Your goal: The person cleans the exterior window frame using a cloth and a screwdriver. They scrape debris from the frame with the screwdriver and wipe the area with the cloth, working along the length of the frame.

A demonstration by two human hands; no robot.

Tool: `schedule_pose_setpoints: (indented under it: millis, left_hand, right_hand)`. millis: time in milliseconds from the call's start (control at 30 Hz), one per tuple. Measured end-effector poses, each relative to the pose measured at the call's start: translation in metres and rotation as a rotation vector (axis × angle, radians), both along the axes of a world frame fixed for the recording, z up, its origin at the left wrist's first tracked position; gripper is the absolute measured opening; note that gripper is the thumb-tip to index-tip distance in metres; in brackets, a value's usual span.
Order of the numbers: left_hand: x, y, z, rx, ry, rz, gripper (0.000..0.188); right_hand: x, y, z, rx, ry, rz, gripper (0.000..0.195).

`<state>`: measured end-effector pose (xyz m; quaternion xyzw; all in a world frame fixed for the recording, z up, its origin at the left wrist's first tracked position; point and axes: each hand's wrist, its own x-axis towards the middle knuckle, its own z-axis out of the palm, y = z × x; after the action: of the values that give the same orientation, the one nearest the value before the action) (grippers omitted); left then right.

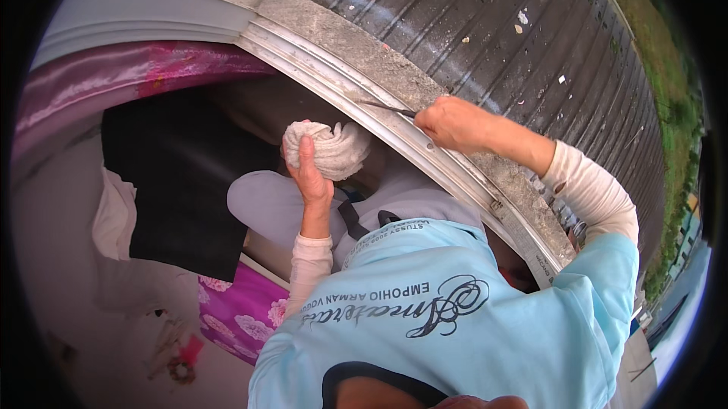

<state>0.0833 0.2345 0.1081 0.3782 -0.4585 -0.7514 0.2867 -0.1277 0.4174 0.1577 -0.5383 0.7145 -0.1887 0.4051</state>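
My left hand (310, 173) grips a bunched white cloth (341, 150) above my bent knee, its thumb pressed against the near side. Out over the window ledge, my right hand (455, 124) is closed around the dark handle of a thin tool (392, 108). The tool's narrow end lies over the grooved window track (335, 88); whether it touches the track I cannot tell, and its exact kind is unclear. Much of the handle is hidden inside my fist.
A rough concrete sill (369, 42) borders the track, with a ribbed metal roof (489, 28) and scattered debris beyond. Indoors, a pink curtain (114, 88) hangs at upper left. A black cloth (187, 181) and purple floral fabric (236, 318) lie left of my legs.
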Motion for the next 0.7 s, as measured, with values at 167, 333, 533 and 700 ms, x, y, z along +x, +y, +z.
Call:
schedule_pose_setpoints:
  millis: [167,333,533,700]
  left_hand:
    - [-0.029,-0.007,0.005,-0.043,0.135,-0.171,0.034]
    - [-0.050,-0.001,0.005,-0.170,0.065,-0.280,0.031]
    - [-0.046,0.010,-0.014,-0.274,0.001,-0.416,0.027]
    - [-0.046,0.001,-0.012,-0.492,-0.036,-0.495,0.028]
  right_hand:
    - [-0.030,-0.067,0.025,0.344,0.187,0.108,0.025]
    - [0.018,-0.071,0.070,0.046,0.438,-0.198,0.016]
    - [0.146,0.075,0.097,-0.058,0.300,-0.662,0.012]
    - [0.238,0.202,0.121,0.216,0.084,-0.831,0.014]
